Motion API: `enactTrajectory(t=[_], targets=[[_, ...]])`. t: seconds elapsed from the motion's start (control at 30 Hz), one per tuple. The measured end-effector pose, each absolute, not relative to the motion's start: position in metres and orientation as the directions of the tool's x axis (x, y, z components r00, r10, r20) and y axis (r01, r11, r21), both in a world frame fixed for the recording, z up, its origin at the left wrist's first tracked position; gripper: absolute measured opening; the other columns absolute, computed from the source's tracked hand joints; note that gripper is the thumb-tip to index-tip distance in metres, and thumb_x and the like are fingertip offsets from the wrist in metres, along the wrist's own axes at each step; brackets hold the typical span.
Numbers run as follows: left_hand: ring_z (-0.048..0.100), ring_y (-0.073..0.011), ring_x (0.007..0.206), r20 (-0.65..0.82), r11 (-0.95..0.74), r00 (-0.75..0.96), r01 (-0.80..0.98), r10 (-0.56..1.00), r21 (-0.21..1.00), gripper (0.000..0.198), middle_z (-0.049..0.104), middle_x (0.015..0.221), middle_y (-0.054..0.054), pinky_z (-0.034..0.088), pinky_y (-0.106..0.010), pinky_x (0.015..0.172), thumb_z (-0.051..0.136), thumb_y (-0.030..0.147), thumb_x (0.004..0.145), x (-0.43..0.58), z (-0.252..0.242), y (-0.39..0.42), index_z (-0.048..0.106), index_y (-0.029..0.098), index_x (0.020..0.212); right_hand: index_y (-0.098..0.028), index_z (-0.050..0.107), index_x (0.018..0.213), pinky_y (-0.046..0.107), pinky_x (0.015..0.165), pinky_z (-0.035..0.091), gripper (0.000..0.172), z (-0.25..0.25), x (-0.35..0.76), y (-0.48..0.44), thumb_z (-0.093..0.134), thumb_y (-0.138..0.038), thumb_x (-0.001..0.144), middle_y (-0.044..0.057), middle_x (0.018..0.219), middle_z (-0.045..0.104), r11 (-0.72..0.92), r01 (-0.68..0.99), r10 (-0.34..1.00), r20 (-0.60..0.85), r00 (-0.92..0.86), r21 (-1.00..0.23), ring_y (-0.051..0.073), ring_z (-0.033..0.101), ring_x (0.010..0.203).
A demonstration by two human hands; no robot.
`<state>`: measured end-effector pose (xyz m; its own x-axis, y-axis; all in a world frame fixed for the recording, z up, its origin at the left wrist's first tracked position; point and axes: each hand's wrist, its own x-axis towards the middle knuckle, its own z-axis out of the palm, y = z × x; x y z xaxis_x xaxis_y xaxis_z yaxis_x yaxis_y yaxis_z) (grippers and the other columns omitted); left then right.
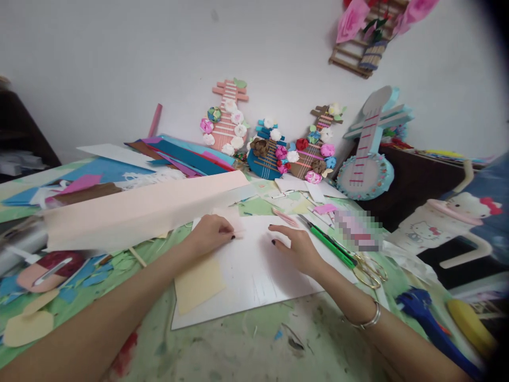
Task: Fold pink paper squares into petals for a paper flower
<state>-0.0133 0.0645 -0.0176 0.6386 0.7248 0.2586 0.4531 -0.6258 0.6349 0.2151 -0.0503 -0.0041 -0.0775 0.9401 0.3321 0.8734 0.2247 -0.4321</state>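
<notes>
My left hand [212, 233] is over the left part of a white board [254, 286], thumb and fingers pinched on a small pale pink paper strip [239, 233], blurred and mostly hidden by the fingers. To its right, my right hand [298, 246] hovers above the same board, fingers apart with nothing between them. A cream paper piece [201, 284] lies on the board's left edge. Right of my right hand are a green craft knife [328, 241] and gold-handled scissors [369, 269]. Several thin pink strips [285, 217] lie at the board's far edge.
A long folded pale pink sheet [139, 207] stretches across the left. Decorated paper instruments [266, 154] lean on the wall behind. At right stand a white tumbler [433, 228], a blue tape dispenser [429, 318] and a yellow roll [471, 326]. Paper scraps [91, 276] litter the table's left.
</notes>
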Motion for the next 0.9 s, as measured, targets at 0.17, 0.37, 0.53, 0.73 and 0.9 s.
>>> enactTrajectory(t=[0.17, 0.37, 0.53, 0.73, 0.9], targets=[[0.067, -0.019, 0.063, 0.279, -0.608, 0.612, 0.43, 0.74, 0.668, 0.018, 0.074, 0.07, -0.001, 0.044, -0.023, 0.053, 0.059, 0.028, 0.075, -0.016, -0.021, 0.07, 0.076, 0.023, 0.071, -0.019, 0.064, 0.108, 0.04, 0.092, 0.051, 0.031, -0.003, 0.22, -0.058, 0.056, -0.015, 0.078, 0.008, 0.109, 0.069, 0.22, 0.779, 0.958, 0.279, -0.06, -0.588, 0.022, 0.066, 0.102], [0.067, -0.0205, 0.075, 0.47, -0.652, 0.476, 0.36, 0.743, 0.667, 0.022, 0.074, 0.083, -0.007, 0.05, -0.028, 0.066, 0.054, 0.026, 0.083, -0.007, -0.023, 0.054, 0.073, 0.018, 0.084, -0.021, 0.057, 0.12, 0.041, 0.088, 0.053, 0.042, -0.006, 0.222, -0.067, 0.058, -0.018, 0.077, 0.01, 0.118, 0.063, 0.233, 0.581, 0.961, 0.276, -0.016, -0.78, 0.021, 0.065, 0.102], [0.063, -0.02, 0.089, 0.645, -0.852, 0.597, 0.133, 0.477, 0.507, 0.015, 0.073, 0.087, -0.006, 0.048, -0.034, 0.085, 0.057, 0.02, 0.084, 0.018, -0.026, 0.009, 0.071, 0.018, 0.085, -0.03, 0.045, 0.134, 0.045, 0.093, 0.05, 0.06, -0.016, 0.217, -0.078, 0.062, -0.016, 0.078, 0.008, 0.14, 0.046, 0.411, 0.725, 0.878, 0.454, -0.152, -0.553, 0.025, 0.048, 0.123], [0.061, -0.019, 0.081, 0.591, -0.927, 0.76, 0.038, 0.27, 0.374, 0.015, 0.07, 0.082, -0.006, 0.047, -0.036, 0.079, 0.055, 0.016, 0.087, 0.023, -0.035, -0.014, 0.069, 0.016, 0.081, -0.022, 0.07, 0.085, 0.041, 0.089, 0.051, 0.02, -0.038, 0.22, -0.085, 0.056, -0.008, 0.082, 0.007, 0.108, 0.069, 0.591, 0.722, 0.742, 0.594, -0.311, -0.361, 0.024, 0.055, 0.11], [0.059, -0.0164, 0.081, 0.469, -0.872, 0.845, -0.008, 0.256, 0.49, 0.021, 0.069, 0.083, -0.006, 0.047, -0.03, 0.076, 0.05, 0.006, 0.083, 0.01, -0.031, -0.003, 0.07, 0.015, 0.085, -0.021, 0.068, 0.089, 0.037, 0.084, 0.052, 0.019, -0.035, 0.226, -0.089, 0.056, -0.008, 0.083, 0.004, 0.095, 0.073, 0.587, 0.668, 0.788, 0.51, -0.345, -0.457, 0.02, 0.06, 0.096]])
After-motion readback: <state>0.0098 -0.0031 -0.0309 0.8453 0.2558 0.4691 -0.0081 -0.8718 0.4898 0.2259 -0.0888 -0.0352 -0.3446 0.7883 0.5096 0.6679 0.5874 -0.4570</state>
